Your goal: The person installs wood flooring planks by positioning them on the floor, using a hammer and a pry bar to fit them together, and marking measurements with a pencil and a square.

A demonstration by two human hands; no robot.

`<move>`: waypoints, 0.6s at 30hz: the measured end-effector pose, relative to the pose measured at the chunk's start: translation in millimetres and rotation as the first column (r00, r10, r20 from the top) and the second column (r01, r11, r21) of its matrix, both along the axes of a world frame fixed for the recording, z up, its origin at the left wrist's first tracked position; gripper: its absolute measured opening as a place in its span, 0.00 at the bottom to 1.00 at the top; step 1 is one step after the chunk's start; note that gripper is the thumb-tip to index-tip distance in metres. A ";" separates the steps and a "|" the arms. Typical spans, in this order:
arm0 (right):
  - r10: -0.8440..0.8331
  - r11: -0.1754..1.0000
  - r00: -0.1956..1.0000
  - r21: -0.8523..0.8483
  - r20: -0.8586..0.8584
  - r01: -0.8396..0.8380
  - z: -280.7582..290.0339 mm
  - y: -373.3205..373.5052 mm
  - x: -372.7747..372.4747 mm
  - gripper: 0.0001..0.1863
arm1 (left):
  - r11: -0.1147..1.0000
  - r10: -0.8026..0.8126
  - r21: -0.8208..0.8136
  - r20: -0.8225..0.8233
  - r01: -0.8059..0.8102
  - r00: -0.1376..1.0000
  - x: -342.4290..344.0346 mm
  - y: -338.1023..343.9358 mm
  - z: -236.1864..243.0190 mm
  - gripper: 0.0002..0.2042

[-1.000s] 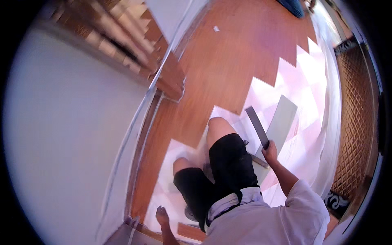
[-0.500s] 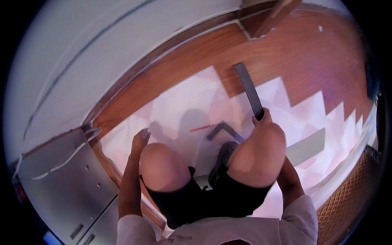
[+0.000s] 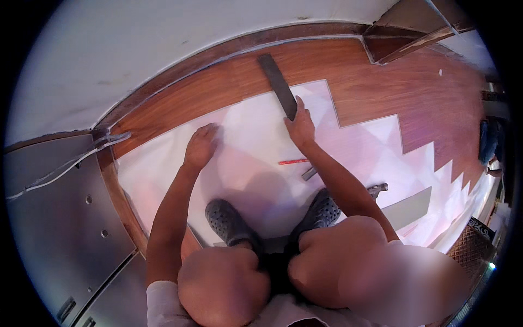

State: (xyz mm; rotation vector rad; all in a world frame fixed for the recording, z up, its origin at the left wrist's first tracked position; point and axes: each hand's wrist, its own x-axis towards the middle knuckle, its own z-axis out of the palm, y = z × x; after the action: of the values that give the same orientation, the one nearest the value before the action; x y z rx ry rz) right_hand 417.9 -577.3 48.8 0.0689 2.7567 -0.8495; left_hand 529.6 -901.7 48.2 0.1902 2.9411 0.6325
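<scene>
1. Dark grey, long flat strip of unclear material: the right hand is closed on its near end. It slants away to the upper left, its far end over the reddish-brown wooden floorboards beside the pale wall; whether it touches them cannot be told.
2. Empty, the left hand has its fingers loosely bent, near the white-and-pink sheeting on the floor; contact is unclear.
3. Bringing the left hand to the far end would probably help, since a long strip gripped at one end may tip or swing.
4. Lowering it level and square to the boards' straight edge seems wise; a slanted strip could chip a neighbouring edge.
5. Thin red stick and short grey bar lie beside the right forearm; moving them aside would avoid snags.
6. Dark grey perforated clogs stand on the sheeting; keeping them still should limit wrinkles.
</scene>
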 end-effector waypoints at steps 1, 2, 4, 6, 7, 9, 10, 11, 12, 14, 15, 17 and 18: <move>-0.013 1.000 1.000 0.026 0.016 0.012 4.4 -8.3 -2.8 0.45 | 1.000 0.000 0.005 -0.013 0.000 1.000 -1.3 -3.0 -2.0 0.23; -0.026 0.999 0.999 0.047 0.035 0.024 6.7 -17.2 -3.9 0.46 | 1.000 0.001 0.004 -0.023 -0.001 1.000 -1.5 -7.3 -4.6 0.23; -0.020 0.995 1.000 0.098 0.013 0.018 2.9 -22.9 -8.4 0.47 | 1.000 -0.016 -0.001 -0.076 0.016 0.997 -6.1 -10.0 -11.3 0.24; -0.041 0.991 0.999 0.127 0.029 0.037 1.4 -27.4 -13.6 0.47 | 0.999 -0.032 0.010 -0.112 0.033 0.993 -15.4 -11.0 -13.8 0.25; -0.052 0.989 0.998 0.141 0.037 0.047 0.9 -28.6 -16.3 0.47 | 0.999 -0.040 0.025 -0.122 0.043 0.992 -23.1 -9.7 -15.4 0.25; -0.077 0.984 0.996 0.166 0.043 0.069 -3.0 -25.8 -23.3 0.46 | 0.997 -0.038 0.062 -0.106 0.045 0.994 -49.5 -0.5 -12.7 0.26; -0.088 0.981 0.995 0.175 0.046 0.079 -5.7 -23.8 -27.0 0.46 | 0.996 -0.027 0.078 -0.075 0.033 0.997 -66.7 5.0 -10.2 0.26; -0.086 0.979 0.996 0.190 0.037 0.077 -6.2 -25.8 -29.3 0.47 | 0.996 -0.012 0.091 -0.043 0.016 0.999 -84.1 7.3 -11.1 0.26; -0.084 0.975 0.996 0.207 0.034 0.075 -6.7 -29.3 -26.4 0.47 | 0.994 -0.015 0.109 -0.077 0.023 0.997 -100.6 8.2 -16.3 0.27; -0.090 0.970 0.996 0.229 0.017 0.084 -5.5 -32.9 -24.5 0.48 | 0.989 -0.019 0.146 -0.136 0.039 0.990 -135.6 12.2 -28.1 0.29; -0.090 0.966 0.996 0.245 0.018 0.083 -2.3 -35.6 -25.4 0.48 | 0.988 -0.027 0.148 -0.129 0.046 0.991 -150.7 12.9 -28.7 0.30; -0.092 0.956 0.996 0.281 0.021 0.082 2.8 -36.7 -29.3 0.49 | 0.986 -0.044 0.157 -0.111 0.061 0.993 -181.6 17.4 -31.4 0.32; -0.078 0.957 0.997 0.282 0.027 0.067 2.3 -39.3 -30.6 0.48 | 0.994 -0.042 0.097 -0.150 0.056 0.988 -196.5 16.4 -40.5 0.33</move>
State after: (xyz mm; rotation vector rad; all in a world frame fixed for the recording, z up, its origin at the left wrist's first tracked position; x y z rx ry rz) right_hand 387.3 -616.6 51.1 0.2380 2.8339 -0.4606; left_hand 333.1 -885.3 7.7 0.3322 3.0355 0.7927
